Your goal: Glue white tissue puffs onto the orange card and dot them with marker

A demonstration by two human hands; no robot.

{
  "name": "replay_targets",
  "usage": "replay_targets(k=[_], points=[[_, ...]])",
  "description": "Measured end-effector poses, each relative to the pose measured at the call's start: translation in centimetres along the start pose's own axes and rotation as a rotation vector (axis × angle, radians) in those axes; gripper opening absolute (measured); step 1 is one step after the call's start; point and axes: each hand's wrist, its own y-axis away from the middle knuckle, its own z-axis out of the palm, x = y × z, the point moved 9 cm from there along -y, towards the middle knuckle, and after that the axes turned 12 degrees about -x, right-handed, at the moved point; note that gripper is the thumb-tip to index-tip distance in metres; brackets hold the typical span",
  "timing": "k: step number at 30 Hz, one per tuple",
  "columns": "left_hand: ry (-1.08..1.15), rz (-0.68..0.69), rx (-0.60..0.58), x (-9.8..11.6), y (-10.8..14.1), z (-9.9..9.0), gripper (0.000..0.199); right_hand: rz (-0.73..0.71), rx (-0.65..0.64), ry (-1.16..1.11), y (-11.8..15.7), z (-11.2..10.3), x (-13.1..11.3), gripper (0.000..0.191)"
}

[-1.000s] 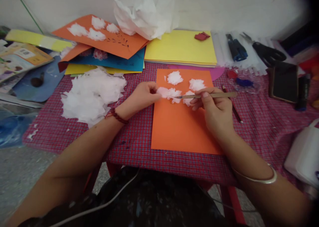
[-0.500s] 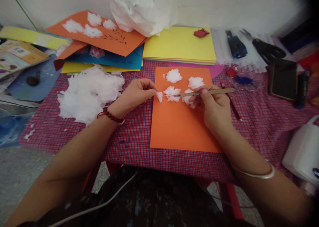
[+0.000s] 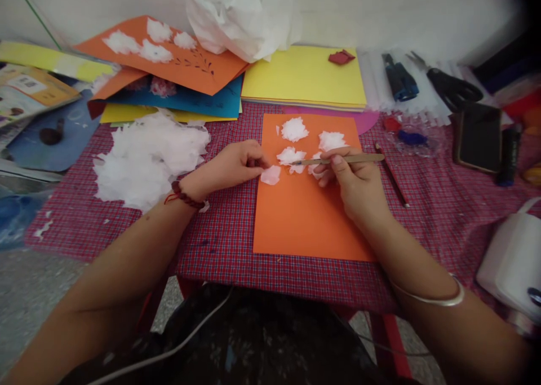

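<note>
We locate the orange sheet (image 3: 310, 221) right of centre in the frame. Over its upper right, the right hand (image 3: 357, 182) grips the slim tool (image 3: 367, 158) mid-shaft. At the sheet's left edge, the left hand (image 3: 232, 168) pinches the white paper piece (image 3: 270, 176), which we judge light, soft, easily torn, best held by a corner.

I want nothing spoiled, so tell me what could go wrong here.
The stick in the right hand has its tip at a white cluster and might snag it. The white piece by the left hand could crease or tear. The orange sheet might slip if the right forearm, near its corner, brushes it.
</note>
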Motion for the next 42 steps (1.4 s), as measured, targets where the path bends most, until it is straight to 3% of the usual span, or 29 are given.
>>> replay_targets(k=[5, 13, 20, 24, 26, 31, 35, 42], points=[[-0.105, -0.025, 0.034, 0.0, 0.0, 0.0, 0.011, 0.063, 0.062, -0.132, 0.1, -0.7, 1.1, 0.015], [-0.113, -0.012, -0.005, 0.5, 0.0, 0.0, 0.015, 0.161, 0.194, -0.251, 0.6, -1.6, 1.1, 0.018], [-0.111, -0.107, 0.112, -0.3, 0.0, -0.8, 0.032, 0.139, 0.244, -0.272, 0.6, -2.1, 0.7, 0.017], [-0.014, -0.083, 0.108, 0.1, 0.1, -0.2, 0.016, 0.129, 0.235, -0.287, 0.7, -2.0, 0.5, 0.015], [-0.069, -0.077, 0.097, 0.7, 0.2, 0.3, 0.009, 0.130, 0.215, -0.283, 0.6, -1.7, 0.3, 0.015], [-0.292, -0.003, -0.016, 2.4, -0.1, 2.0, 0.029, 0.120, 0.185, -0.229, 0.7, -1.2, -0.1, 0.019], [-0.152, 0.006, 0.016, 3.0, 0.1, 2.1, 0.002, 0.095, 0.114, -0.176, 0.7, -0.6, -0.5, 0.019], [0.359, -0.087, 0.123, 2.2, 0.7, 0.4, 0.012, 0.046, 0.042, -0.206, 0.8, 0.1, -0.6, 0.012]])
